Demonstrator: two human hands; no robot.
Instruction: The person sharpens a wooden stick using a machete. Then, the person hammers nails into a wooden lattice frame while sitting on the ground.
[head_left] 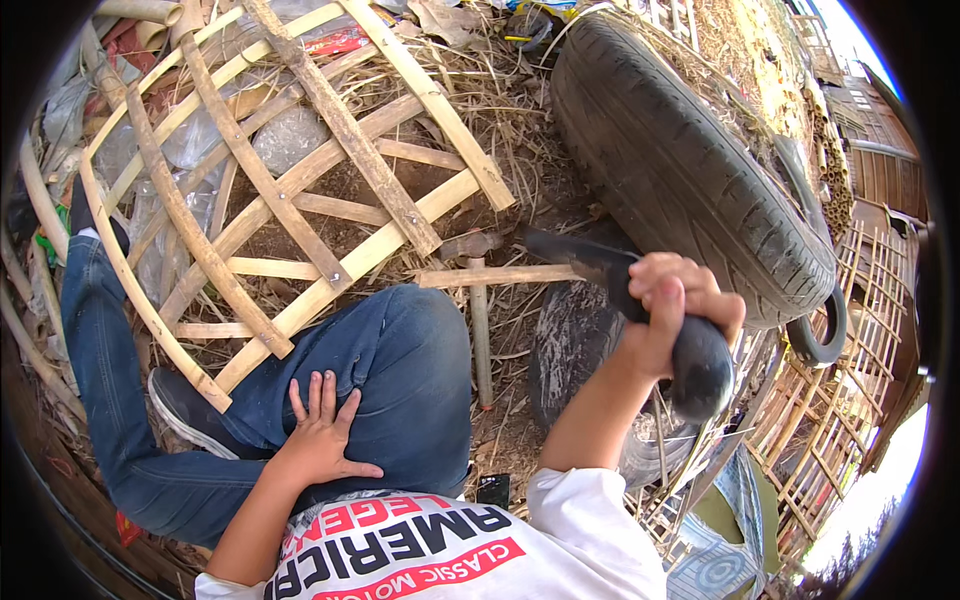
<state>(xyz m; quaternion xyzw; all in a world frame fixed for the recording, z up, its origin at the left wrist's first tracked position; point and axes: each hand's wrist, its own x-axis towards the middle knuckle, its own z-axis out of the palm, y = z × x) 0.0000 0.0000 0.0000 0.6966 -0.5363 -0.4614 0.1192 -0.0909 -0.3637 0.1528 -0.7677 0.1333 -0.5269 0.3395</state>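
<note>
My right hand (675, 300) is wrapped round the thick black handle of a dark-bladed machete (570, 250), raised at the right. Its blade points left, and its edge is hard to make out. A short split-bamboo strip (500, 276) runs left from just below the blade; I cannot tell whether they touch. Under the strip, a hammer (479, 330) lies on the ground with its head toward the lattice. Fingers spread, my left hand (322, 430) rests flat on my jeans-covered thigh. A nailed lattice of bamboo slats (270, 190) leans over the ground at upper left, close to my bent knee.
A large tire (690, 170) stands tilted at the upper right. Another dark, muddy tire (570, 350) lies below it. Dry straw, plastic scraps and bamboo poles (40, 190) litter the ground. A bamboo fence (830, 380) and a patterned cloth (715, 560) are at the right.
</note>
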